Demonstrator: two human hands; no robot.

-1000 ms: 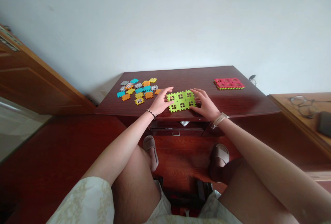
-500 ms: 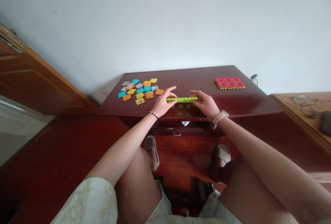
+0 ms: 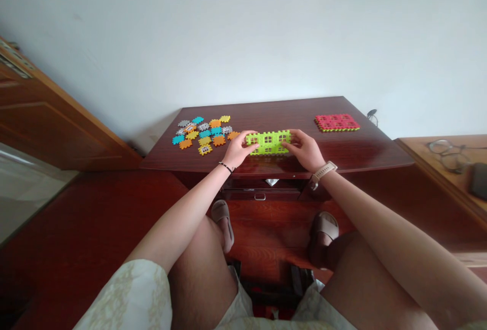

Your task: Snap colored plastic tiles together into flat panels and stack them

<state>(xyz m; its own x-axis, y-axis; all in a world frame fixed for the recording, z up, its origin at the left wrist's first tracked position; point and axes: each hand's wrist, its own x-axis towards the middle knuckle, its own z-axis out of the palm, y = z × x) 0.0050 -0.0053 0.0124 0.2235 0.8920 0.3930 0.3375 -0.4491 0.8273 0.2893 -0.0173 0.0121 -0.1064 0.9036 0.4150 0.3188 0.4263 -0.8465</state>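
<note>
Green panel is at clock centre, just in from the near edge of the tabletop. Whether its lower edge touches the wood or hangs just above, cannot tell.

Left grip at 9 o'clock of the panel: pinching its end, thumb on the near face, fingers going behind. Right grip at 3 o'clock, same manner, thumb pressed on the near face, other fingertips mostly hidden.

Change: a second ago the panel lay slanted, both window rows showing full; half a second ago it was nearly edge-on, a thin green strip. Now its face shows again, upper row of windows plain, lower row much foreshortened. Bent at the middle seam or one piece seen at a slant, not sure. Both grips are on its ends in all three views, so I read this as a turning of the panel in place, not a carrying off.

Not shifted: loose pieces, orange, yellow, blue and grey, spread between 9 and 10 o'clock, apart from the panel, nearest ones beside the left grip. Red panel, a yellow-green layer edging out beneath, lies flat between 2 and 3 o'clock, well apart from the right grip.
</note>
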